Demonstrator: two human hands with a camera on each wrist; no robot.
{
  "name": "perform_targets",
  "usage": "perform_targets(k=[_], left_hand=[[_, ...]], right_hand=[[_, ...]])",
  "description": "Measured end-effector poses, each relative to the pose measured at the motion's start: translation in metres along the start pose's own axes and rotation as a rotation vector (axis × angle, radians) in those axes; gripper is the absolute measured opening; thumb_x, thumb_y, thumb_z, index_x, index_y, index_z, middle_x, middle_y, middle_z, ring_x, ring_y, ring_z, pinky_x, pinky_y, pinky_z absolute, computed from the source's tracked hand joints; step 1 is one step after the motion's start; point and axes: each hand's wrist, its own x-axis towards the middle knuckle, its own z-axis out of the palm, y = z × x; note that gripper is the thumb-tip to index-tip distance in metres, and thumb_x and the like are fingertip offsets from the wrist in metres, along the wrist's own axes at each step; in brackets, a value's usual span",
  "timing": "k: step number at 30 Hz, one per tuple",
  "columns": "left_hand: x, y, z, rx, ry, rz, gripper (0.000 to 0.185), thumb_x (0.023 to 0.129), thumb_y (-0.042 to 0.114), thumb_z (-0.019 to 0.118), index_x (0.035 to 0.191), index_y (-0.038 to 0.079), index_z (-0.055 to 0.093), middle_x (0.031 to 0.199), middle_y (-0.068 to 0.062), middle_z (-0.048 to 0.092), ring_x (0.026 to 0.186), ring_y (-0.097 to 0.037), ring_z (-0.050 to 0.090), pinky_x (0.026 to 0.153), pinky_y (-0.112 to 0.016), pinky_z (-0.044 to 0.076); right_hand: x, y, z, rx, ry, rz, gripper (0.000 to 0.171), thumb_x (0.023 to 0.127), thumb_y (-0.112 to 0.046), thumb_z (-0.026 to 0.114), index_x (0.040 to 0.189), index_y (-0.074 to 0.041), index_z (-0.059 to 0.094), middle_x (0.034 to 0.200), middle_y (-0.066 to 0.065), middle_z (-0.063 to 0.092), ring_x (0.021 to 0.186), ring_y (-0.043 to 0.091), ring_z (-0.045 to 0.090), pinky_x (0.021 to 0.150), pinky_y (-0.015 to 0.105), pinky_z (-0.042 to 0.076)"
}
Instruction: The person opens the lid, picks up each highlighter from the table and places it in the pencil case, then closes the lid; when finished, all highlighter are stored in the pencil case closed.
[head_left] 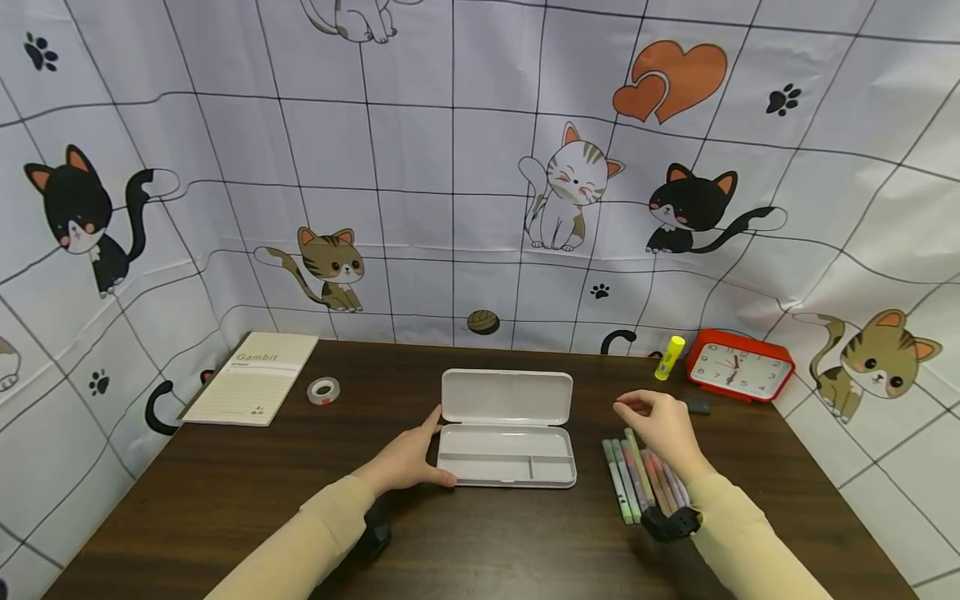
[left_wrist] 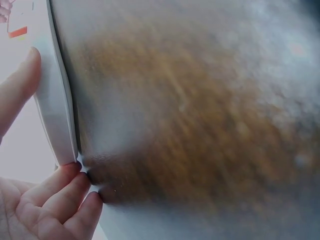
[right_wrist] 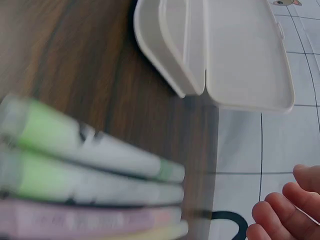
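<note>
A white pencil case point(head_left: 506, 457) lies with its lid raised, in the middle of the table, its compartments bare. My left hand point(head_left: 405, 460) holds the case's left end, thumb at the front corner and fingers further back. In the left wrist view the thumb point(left_wrist: 22, 92) and fingertips point(left_wrist: 75, 180) touch the white case point(left_wrist: 56, 100). My right hand point(head_left: 663, 427) hovers over the far ends of several pastel markers point(head_left: 624, 482), holding nothing. Its loosely curled fingers point(right_wrist: 280, 215) appear beside the markers point(right_wrist: 95, 145) in the right wrist view.
A cream notebook point(head_left: 251, 379) and a roll of tape point(head_left: 323, 391) lie at the left. Toward the back right are a yellow glue stick point(head_left: 670, 358), a red clock point(head_left: 740, 365) and a small dark item point(head_left: 697, 407). A cat-print cloth point(head_left: 420, 208) hangs behind the table.
</note>
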Motion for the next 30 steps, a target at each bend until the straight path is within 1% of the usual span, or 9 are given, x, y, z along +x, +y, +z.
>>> perform_targets(k=[3,7,12,19,25,30], left_hand=[[0.001,0.0,0.001,0.0,0.001,0.0,0.121,0.067,0.04,0.085,0.15,-0.005,0.01,0.143,-0.016,0.046,0.129,-0.035,0.044,0.104,-0.05,0.035],[0.001,0.0,0.001,-0.001,0.005,0.002,0.121,0.067,0.04,0.085,0.15,-0.005,0.01,0.142,-0.016,0.047,0.129,-0.035,0.045,0.104,-0.05,0.035],[0.0,0.0,0.0,-0.008,0.007,0.015,0.121,0.066,0.039,0.086,0.15,-0.006,0.011,0.141,-0.017,0.047,0.128,-0.036,0.045,0.104,-0.05,0.036],[0.001,0.001,0.0,-0.015,0.009,0.02,0.12,0.066,0.037,0.086,0.149,-0.006,0.011,0.141,-0.018,0.048,0.128,-0.035,0.046,0.104,-0.05,0.036],[0.001,0.001,0.0,-0.001,-0.002,0.012,0.12,0.067,0.038,0.086,0.15,-0.006,0.011,0.141,-0.017,0.047,0.128,-0.035,0.045,0.104,-0.05,0.036],[0.0,0.003,-0.002,-0.009,-0.01,0.002,0.119,0.067,0.036,0.086,0.15,-0.005,0.01,0.143,-0.017,0.046,0.129,-0.036,0.044,0.104,-0.05,0.035]], right_hand=[[-0.007,0.006,-0.007,-0.02,-0.033,0.004,0.017,0.089,-0.019,0.067,0.097,-0.005,0.072,0.09,0.01,0.072,0.079,0.023,0.067,0.071,0.042,0.054],[-0.015,0.015,-0.014,-0.04,-0.066,0.009,0.016,0.088,-0.017,0.067,0.096,-0.003,0.072,0.089,0.011,0.072,0.077,0.024,0.066,0.068,0.041,0.054],[-0.025,0.027,-0.019,-0.059,-0.096,0.038,0.016,0.086,-0.015,0.069,0.095,-0.002,0.071,0.086,0.009,0.071,0.076,0.022,0.066,0.067,0.039,0.054],[-0.038,0.046,-0.028,-0.114,-0.129,0.068,0.018,0.085,-0.012,0.069,0.094,0.003,0.071,0.084,0.011,0.07,0.073,0.022,0.066,0.064,0.038,0.054],[-0.045,0.062,-0.033,-0.165,-0.166,0.109,0.019,0.083,-0.014,0.071,0.092,0.002,0.072,0.08,0.008,0.069,0.071,0.02,0.064,0.065,0.04,0.053],[-0.048,0.069,-0.036,-0.191,-0.228,0.142,0.022,0.082,-0.019,0.073,0.09,0.001,0.072,0.077,0.004,0.067,0.068,0.015,0.058,0.061,0.035,0.05]])
